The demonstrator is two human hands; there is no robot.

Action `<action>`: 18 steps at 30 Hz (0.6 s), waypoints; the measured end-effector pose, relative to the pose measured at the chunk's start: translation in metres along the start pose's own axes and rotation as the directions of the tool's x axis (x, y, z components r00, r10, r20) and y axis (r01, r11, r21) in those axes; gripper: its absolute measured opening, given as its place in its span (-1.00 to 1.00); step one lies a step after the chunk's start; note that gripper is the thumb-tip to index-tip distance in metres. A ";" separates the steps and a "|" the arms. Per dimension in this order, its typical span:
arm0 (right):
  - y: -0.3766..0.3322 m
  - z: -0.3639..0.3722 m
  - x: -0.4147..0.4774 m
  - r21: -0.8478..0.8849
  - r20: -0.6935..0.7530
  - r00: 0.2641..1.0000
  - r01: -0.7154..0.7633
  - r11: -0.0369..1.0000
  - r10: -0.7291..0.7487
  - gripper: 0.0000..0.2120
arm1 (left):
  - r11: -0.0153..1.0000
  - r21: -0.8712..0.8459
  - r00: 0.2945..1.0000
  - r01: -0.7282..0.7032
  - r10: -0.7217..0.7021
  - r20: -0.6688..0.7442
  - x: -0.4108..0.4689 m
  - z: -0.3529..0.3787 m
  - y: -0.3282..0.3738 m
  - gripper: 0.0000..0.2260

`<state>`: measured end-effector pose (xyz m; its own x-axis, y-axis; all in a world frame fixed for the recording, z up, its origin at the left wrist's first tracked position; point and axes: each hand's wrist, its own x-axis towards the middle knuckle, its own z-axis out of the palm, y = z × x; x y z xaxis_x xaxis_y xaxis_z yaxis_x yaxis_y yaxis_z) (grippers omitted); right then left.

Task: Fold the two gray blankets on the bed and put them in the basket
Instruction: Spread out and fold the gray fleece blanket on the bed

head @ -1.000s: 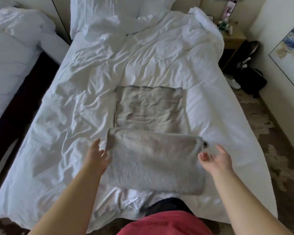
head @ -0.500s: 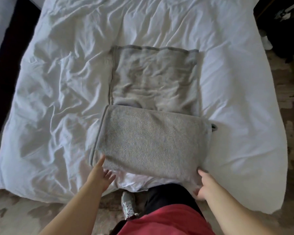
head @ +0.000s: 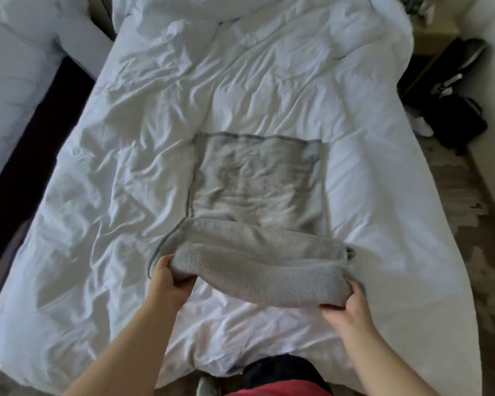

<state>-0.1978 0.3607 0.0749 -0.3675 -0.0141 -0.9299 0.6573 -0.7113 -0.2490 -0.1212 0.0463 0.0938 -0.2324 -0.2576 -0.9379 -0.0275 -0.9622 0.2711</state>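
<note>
Head view: fleecy gray blanket (head: 263, 270), folded into a long band across the bed (head: 112, 210) close to its near edge, with its near long side lifted off the white duvet. The left hand (head: 166, 281) grips the band's left end, fingers curled round the fabric, and the right hand (head: 352, 310) grips its near right corner the same way. Second gray blanket (head: 255, 178), folded into a flat rectangle, lies at mid-bed just beyond the first, edges touching; black bag (head: 455, 121) on the floor off the bed's right side.
</note>
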 end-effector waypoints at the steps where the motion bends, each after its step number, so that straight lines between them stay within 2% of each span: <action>1: -0.018 0.027 -0.007 -0.014 0.011 1.000 0.008 1.000 -0.008 -0.74 | 0.999 0.015 0.999 -0.030 0.030 0.034 -0.011 0.024 0.012 -0.73; 4: -0.083 0.127 -0.046 -0.062 0.121 0.988 0.104 0.993 -0.096 -0.78 | 0.993 0.022 0.981 -0.113 0.108 0.163 -0.057 0.113 0.056 -0.85; 6: -0.126 0.197 -0.087 -0.036 0.235 0.957 0.182 0.983 -0.168 -0.77 | 0.988 -0.018 0.948 -0.156 0.155 0.278 -0.099 0.175 0.089 -0.84; 10: -0.199 0.304 -0.196 0.074 0.475 0.811 0.351 0.934 -0.342 -0.73 | 0.957 -0.148 0.823 -0.250 0.290 0.488 -0.202 0.270 0.149 -0.64; 14: -0.238 0.348 -0.287 0.183 0.602 0.652 0.449 0.875 -0.461 -0.75 | 0.906 -0.244 0.635 -0.345 0.417 0.650 -0.293 0.310 0.184 -0.64; 16: -0.246 0.349 -0.313 0.207 0.634 0.596 0.483 0.851 -0.493 -0.75 | 0.891 -0.271 0.549 -0.363 0.440 0.710 -0.321 0.310 0.191 -0.65; 18: -0.246 0.340 -0.327 0.221 0.652 0.562 0.501 0.837 -0.508 -0.73 | 0.881 -0.283 0.493 -0.379 0.451 0.744 -0.336 0.302 0.191 -0.68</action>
<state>-0.4629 0.3010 0.5323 -0.9700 -0.1049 -0.2194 0.2209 -0.7574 -0.6145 -0.3422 -0.0243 0.5265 -0.8500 -0.4954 -0.1790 0.3395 -0.7751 0.5329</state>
